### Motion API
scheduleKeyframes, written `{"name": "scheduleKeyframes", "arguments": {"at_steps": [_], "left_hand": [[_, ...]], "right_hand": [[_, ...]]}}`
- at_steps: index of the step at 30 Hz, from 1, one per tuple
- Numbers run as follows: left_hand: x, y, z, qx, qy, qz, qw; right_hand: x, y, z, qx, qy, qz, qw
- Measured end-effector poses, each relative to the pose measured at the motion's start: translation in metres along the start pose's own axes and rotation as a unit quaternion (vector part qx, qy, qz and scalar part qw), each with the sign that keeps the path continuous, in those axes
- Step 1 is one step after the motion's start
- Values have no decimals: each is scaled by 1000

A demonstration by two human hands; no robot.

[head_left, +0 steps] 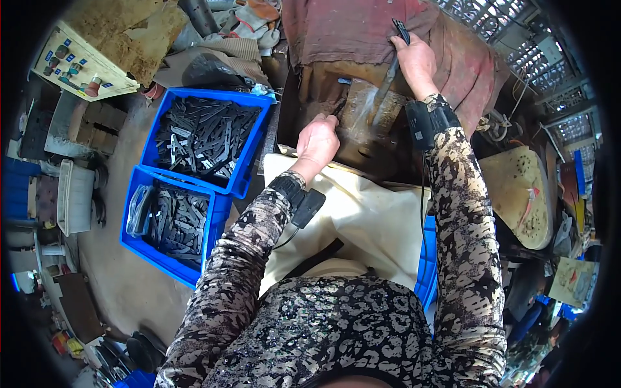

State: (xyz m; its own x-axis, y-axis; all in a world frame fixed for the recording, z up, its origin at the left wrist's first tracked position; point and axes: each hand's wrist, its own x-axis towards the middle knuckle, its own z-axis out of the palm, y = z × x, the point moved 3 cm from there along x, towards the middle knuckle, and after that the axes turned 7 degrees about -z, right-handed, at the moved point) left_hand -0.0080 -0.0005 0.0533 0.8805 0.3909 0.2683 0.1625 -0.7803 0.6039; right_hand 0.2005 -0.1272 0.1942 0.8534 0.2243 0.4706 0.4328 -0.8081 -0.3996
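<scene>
Even daylight, soft shadows; sharp centre, motion blur at the struck metal, fisheye bending and black vignette at the rim.

My sleeves and wrist gear

I wear black-and-grey mottled sleeves (462, 213), a black wristband on each wrist with a small black device (308, 207) and cable, and a cream apron (362, 220).

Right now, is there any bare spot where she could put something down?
Bare room is the concrete floor left of the two blue crates, and the cream apron over the lap. Both crates are heaped with dark metal pieces. The machine bed is crowded: the left hand and right hand work there.
</scene>
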Motion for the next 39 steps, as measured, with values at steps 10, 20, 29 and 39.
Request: {"name": "scheduleKeyframes", "arguments": {"at_steps": [10, 20, 29, 39], "left_hand": [[-2, 0, -3, 16, 2, 4, 1000], [-1, 0, 3, 117, -14, 39, 992], [-2, 8, -2, 147, -8, 51, 988], [-2, 4, 1, 186, -10, 69, 980]], "right_hand": [[-2, -3, -2, 9, -14, 4, 1000], [0, -2, -1, 21, -20, 2, 1000], [1, -1, -2, 9, -29, 15, 999], [1, -4, -2, 25, -31, 7, 999]]}}
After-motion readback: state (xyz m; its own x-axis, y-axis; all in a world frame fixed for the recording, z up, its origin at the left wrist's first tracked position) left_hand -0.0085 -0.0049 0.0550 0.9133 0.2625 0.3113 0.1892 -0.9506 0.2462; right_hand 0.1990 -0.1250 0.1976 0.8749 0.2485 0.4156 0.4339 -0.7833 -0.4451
